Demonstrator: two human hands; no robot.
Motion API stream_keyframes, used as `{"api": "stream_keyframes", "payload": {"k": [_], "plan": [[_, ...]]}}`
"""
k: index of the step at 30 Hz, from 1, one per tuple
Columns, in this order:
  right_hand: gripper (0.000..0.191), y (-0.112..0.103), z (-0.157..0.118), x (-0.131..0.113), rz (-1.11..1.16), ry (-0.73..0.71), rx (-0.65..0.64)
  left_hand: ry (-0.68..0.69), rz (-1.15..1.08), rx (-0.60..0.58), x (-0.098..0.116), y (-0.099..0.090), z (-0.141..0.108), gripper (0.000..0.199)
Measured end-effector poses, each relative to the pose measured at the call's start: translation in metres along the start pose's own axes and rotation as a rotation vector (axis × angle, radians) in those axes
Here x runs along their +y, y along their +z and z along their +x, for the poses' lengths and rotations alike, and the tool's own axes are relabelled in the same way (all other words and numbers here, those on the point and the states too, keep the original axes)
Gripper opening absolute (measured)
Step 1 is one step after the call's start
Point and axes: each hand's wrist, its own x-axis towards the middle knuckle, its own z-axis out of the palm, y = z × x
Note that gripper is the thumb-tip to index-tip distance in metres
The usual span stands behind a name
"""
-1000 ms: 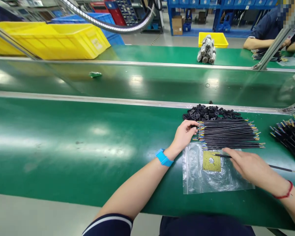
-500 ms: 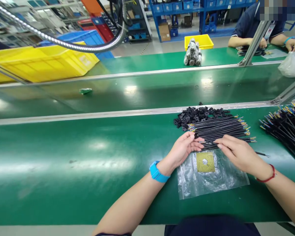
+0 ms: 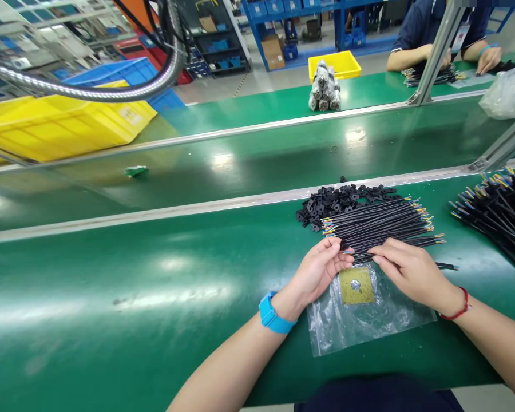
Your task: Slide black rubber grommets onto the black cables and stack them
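Between thumb and forefinger, my left hand pinches a small black plastic part. My right hand grips a black cable whose far end sticks out to the right past the fingers. The cable's other end, with coloured wires, points at the black part; I cannot tell if they touch. Just beyond the hands lies a row of black cables with stripped coloured ends. Behind it is a heap of small black parts. Below the hands lies a clear plastic bag with a yellowish square piece.
At the right lies a large bundle of black cables. A metal rail runs along the bench's far edge. Yellow bins stand at the far left. Across the line, a person handles cables beside a metal post.
The camera view has tilted and shifted slightly. My right hand, with the cable, has come a little closer to my left hand. Coloured wire ends now show beside the black part.
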Motion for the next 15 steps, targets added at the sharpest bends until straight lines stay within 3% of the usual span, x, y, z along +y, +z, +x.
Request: {"api": "stream_keyframes", "payload": {"k": [11,15], "plan": [[0.026,0.0019,-0.0009,0.0012,-0.084,0.124,0.063,0.02,0.151,-0.02,-0.0024,0.0001,0.0002,0.029],[0.027,0.0032,-0.0018,0.0018,-0.136,0.097,0.06,0.036,0.203,-0.011,-0.0027,0.0019,-0.0006,0.03]]}}
